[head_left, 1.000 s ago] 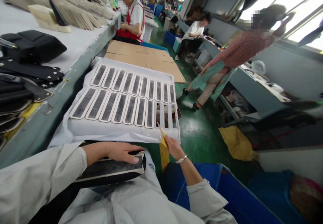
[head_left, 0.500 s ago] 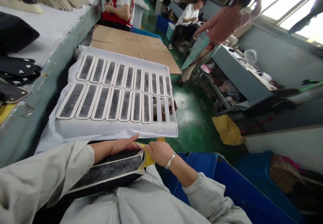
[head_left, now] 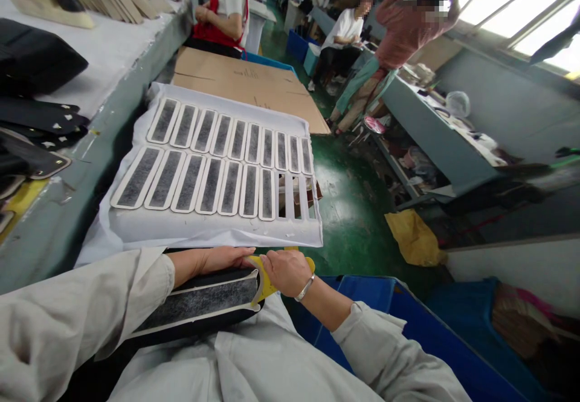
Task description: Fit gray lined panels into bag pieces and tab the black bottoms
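Across my lap lies a long black piece (head_left: pixel 206 300) with a speckled grey panel and pale raised edges. My left hand (head_left: pixel 222 259) is closed along its far edge, fingertips at the right end and partly hidden. My right hand (head_left: pixel 287 272) grips a flat yellow scraper-like tool (head_left: pixel 267 288), its curved edge against that same end of the piece. In front stands a white cloth-covered rack (head_left: pixel 217 230), bearing two rows of pale-edged grey panels (head_left: pixel 209 185). Bare slats show at the rack's near right corner.
A workbench (head_left: pixel 104 124) runs along the left with black parts (head_left: pixel 40 57) on it. Cardboard (head_left: pixel 254 84) lies beyond the rack. A blue bin (head_left: pixel 399 317) is at my right, a yellow bag (head_left: pixel 414 239) on the floor. Several people are further off.
My right hand's grip on the yellow tool has shifted a little, and the tool's end now shows beyond it. My left fingers lie flatter. A distant person has raised both arms.
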### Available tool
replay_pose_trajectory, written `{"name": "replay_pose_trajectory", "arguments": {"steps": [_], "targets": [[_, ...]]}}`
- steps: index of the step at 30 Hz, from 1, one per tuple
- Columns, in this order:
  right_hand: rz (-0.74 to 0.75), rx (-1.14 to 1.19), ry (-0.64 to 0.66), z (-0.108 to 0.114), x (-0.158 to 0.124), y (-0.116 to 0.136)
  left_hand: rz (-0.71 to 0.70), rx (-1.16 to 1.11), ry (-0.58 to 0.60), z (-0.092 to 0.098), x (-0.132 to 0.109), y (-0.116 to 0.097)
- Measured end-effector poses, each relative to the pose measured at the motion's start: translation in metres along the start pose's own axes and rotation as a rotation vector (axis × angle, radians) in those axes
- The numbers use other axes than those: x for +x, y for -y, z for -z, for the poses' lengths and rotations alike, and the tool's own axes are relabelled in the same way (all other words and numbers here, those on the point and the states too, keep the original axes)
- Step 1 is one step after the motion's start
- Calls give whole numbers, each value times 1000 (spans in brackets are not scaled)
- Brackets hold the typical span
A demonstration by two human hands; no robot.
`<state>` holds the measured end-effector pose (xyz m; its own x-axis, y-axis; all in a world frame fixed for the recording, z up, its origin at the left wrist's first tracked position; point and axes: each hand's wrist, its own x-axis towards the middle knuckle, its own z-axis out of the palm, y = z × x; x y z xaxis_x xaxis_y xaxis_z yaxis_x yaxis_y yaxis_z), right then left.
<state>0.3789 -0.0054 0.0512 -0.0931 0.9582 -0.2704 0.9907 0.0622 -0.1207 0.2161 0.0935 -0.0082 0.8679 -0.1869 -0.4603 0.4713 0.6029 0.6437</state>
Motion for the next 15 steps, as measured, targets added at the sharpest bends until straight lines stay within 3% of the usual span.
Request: {"name": "replay_pose_trajectory", "arguments": {"steps": [8, 12, 15], "targets": [[46, 1, -30, -4, -4, -2, -80, 199, -152, 0, -2, -1], [67, -3, -31, -6, -7, -2, -31, 442, -319, -6, -11, -8], [78, 8, -26, -8, -9, -2, 2, 586, -344, -9, -16, -13]]}}
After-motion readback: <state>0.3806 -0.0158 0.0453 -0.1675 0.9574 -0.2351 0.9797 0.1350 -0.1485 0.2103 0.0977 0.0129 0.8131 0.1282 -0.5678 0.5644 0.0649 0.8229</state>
